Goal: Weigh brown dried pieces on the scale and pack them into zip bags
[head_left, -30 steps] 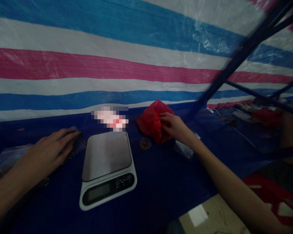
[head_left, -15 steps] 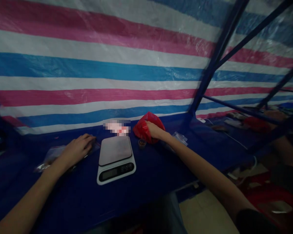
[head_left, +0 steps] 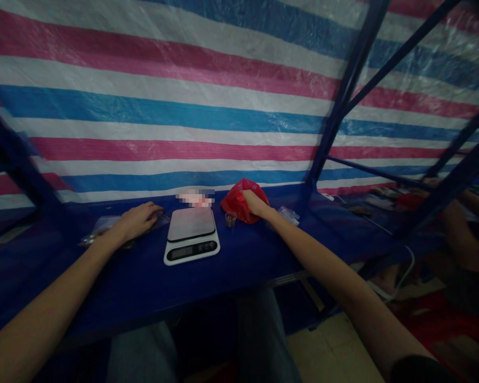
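My left hand [head_left: 139,220] lies on the blue tabletop, fingers stretched out and palm down, at the edge of some clear plastic bags [head_left: 102,224]. Between my hands sits a white kitchen scale [head_left: 191,225] with a bare metal plate; its display cannot be read. My right hand [head_left: 256,204] reaches into a red plastic bag [head_left: 236,201], which hides the fingers and whatever they touch. Just in front of that bag stands a small clear cup [head_left: 230,219] with brownish contents. Behind the scale is a blurred-out pinkish item [head_left: 195,198].
More clear plastic bags [head_left: 289,215] lie right of the red bag. Blue metal posts [head_left: 330,133] rise from the table before a striped plastic sheet [head_left: 183,111]. At far right, another person's arm [head_left: 459,223] is near other items. A white cable [head_left: 411,266] hangs there.
The view has tilted, showing more of my legs, and the table things appear higher. My right hand is deeper inside the red bag. My left hand stays by the clear bags.
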### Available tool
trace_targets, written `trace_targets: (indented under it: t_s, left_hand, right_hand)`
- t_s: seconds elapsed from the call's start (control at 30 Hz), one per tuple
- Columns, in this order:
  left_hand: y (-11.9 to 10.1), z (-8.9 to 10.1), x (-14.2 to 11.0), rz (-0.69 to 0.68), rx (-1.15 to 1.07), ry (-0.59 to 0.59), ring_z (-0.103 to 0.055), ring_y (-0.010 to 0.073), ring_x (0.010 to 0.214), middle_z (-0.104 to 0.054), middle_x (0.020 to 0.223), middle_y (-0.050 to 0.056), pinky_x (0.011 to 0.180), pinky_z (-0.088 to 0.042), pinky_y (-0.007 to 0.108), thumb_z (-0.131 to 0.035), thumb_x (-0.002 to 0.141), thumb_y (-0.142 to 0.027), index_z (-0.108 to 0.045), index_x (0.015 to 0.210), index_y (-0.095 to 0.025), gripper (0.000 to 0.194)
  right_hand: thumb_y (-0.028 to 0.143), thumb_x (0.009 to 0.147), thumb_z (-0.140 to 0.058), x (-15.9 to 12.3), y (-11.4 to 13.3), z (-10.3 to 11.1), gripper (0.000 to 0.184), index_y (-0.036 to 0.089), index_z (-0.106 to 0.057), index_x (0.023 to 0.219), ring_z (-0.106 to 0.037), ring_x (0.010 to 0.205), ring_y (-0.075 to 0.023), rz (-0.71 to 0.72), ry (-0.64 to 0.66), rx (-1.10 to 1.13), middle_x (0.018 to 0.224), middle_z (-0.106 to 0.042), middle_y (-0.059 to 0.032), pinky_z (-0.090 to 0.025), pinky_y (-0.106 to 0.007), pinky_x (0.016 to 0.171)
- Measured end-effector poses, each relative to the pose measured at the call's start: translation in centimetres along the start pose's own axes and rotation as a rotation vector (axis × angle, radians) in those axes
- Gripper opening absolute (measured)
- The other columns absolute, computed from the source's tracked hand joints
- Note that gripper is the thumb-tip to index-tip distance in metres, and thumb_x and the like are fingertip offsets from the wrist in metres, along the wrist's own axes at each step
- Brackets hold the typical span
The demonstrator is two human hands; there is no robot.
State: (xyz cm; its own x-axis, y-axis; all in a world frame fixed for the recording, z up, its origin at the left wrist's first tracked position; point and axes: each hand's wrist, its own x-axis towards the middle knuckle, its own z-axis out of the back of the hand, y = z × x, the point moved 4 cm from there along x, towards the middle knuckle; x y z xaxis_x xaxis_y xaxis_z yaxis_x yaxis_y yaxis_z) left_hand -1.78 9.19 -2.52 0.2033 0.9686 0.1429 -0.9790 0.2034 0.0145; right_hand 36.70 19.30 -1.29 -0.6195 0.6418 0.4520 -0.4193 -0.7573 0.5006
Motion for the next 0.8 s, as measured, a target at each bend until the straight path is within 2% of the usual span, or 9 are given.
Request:
trace_targets:
  t_s: [0.13, 0.3, 0.43, 0.57, 0.7, 0.8]
  left_hand:
    - [-0.1, 0.1, -0.1, 0.011, -0.017, -0.010, -0.067, 0.0305, 0.120, -0.069, 0.133, 0.017, 0.106, -0.052, 0.043, -0.040, 0.088, -0.035, -0.068, 0.133, -0.015, 0.057]
    - [-0.1, 0.2, -0.2, 0.015, -0.049, -0.033, -0.067, 0.0295, 0.121, -0.070, 0.132, 0.015, 0.107, -0.052, 0.042, -0.042, 0.087, -0.035, -0.069, 0.131, -0.018, 0.055]
    - [0.2, -0.1, -0.1, 0.001, -0.046, -0.042, -0.067, 0.0313, 0.121, -0.069, 0.134, 0.017, 0.107, -0.052, 0.043, -0.040, 0.089, -0.036, -0.068, 0.133, -0.016, 0.056]
    - [0.5, -0.3, 0.1, -0.013, -0.038, -0.036, -0.067, 0.0315, 0.121, -0.069, 0.133, 0.017, 0.107, -0.051, 0.043, -0.039, 0.090, -0.035, -0.067, 0.135, -0.014, 0.057]
    - [0.7, -0.6, 0.1, -0.019, -0.062, -0.039, -0.067, 0.0317, 0.119, -0.069, 0.132, 0.016, 0.105, -0.052, 0.044, -0.041, 0.090, -0.036, -0.068, 0.134, -0.016, 0.055]
    - [0.7, -0.8, 0.2, -0.007, -0.059, -0.038, -0.068, 0.0319, 0.115, -0.069, 0.130, 0.016, 0.102, -0.053, 0.044, -0.042, 0.090, -0.036, -0.068, 0.134, -0.017, 0.054]
  right_hand:
    - [0.014, 0.082, -0.061, 0.1, 0.0, 0.5, 0.021, 0.012, -0.076, 0.096, -0.070, 0.094, -0.0248, -0.045, -0.090, 0.032, 0.103, -0.080, -0.0129, -0.053, -0.032, 0.087]
    - [0.006, 0.073, -0.056, 0.5, -0.6, 0.9, 0.025, 0.013, -0.078, 0.083, -0.070, 0.081, -0.0240, -0.090, -0.143, 0.072, 0.090, -0.081, -0.0079, -0.054, -0.031, 0.077]
    - [0.006, 0.071, -0.058, 0.6, -1.3, 1.7, 0.024, 0.014, -0.078, 0.081, -0.070, 0.080, -0.0237, -0.127, -0.233, 0.078, 0.088, -0.081, -0.0086, -0.054, -0.034, 0.081]
    - [0.014, 0.074, -0.065, 0.7, -1.8, 3.8, 0.012, 0.015, -0.076, 0.080, -0.069, 0.080, -0.0224, -0.180, -0.361, 0.085, 0.087, -0.080, -0.0103, -0.054, -0.036, 0.085]
    - [0.024, 0.077, -0.071, 0.7, -0.9, 6.4, 0.011, 0.015, -0.075, 0.083, -0.069, 0.080, -0.0212, -0.186, -0.435, 0.109, 0.087, -0.079, -0.0093, -0.055, -0.036, 0.083]
    - [0.029, 0.076, -0.075, 0.4, 0.9, 6.8, 0.017, 0.015, -0.075, 0.085, -0.071, 0.080, -0.0204, -0.121, -0.365, 0.243, 0.085, -0.078, -0.0081, -0.056, -0.035, 0.081]
